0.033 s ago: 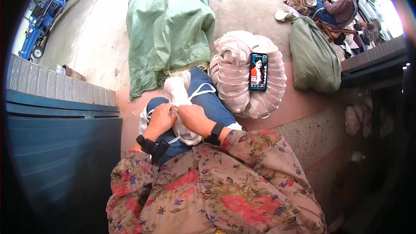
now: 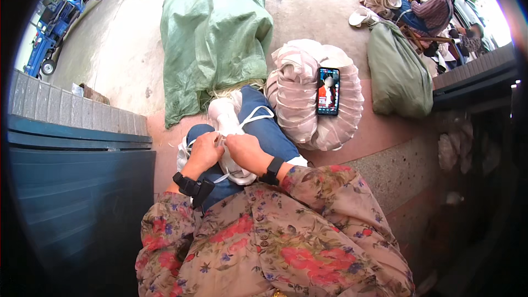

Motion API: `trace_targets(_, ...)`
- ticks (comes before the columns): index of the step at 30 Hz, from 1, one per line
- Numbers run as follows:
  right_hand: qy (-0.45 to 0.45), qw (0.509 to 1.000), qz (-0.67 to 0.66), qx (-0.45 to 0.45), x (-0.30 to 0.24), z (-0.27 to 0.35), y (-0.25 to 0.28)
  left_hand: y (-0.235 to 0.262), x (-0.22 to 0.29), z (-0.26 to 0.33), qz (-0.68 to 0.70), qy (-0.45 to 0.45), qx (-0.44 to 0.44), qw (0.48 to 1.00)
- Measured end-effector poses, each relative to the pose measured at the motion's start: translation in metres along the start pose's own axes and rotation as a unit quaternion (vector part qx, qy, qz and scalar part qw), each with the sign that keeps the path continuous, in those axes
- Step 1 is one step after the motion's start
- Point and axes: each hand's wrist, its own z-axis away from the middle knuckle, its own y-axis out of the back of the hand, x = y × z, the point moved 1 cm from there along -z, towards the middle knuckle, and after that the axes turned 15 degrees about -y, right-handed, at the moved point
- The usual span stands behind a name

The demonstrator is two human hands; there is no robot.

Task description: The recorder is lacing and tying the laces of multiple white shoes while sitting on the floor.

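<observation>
Both hands are pinching a thin white lace (image 2: 221, 140).
The left hand (image 2: 202, 153) and right hand (image 2: 246, 151) are curling nearly closed, meeting over a white shoe (image 2: 226, 114) that is lying on the person's lap.

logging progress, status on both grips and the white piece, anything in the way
Left grip, right grip pinching white piece, exact hold unclear. White strap looped over blue trousers. Phone on pale bundle, not in the way.
</observation>
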Motion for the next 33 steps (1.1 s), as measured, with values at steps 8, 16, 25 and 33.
trace_targets(8, 0.046, 0.998, 0.035, -0.012, -0.014, 0.002, 0.002, 0.002, -0.002, 0.0, 0.048, -0.005, 0.01, 0.999)
trace_targets(16, 0.085, 0.994, 0.061, 0.009, -0.017, -0.005, 0.0, 0.001, -0.004, 0.008, 0.095, -0.006, 0.044, 0.994)
trace_targets(25, 0.047, 0.999, -0.002, 0.008, 0.003, -0.016, -0.001, -0.022, -0.002, 0.009, 0.032, -0.029, 0.125, 0.991)
trace_targets(33, 0.136, 0.982, -0.03, -0.125, 0.047, 0.066, 0.041, -0.014, 0.054, 0.025, -0.199, -0.166, 0.179, 0.949)
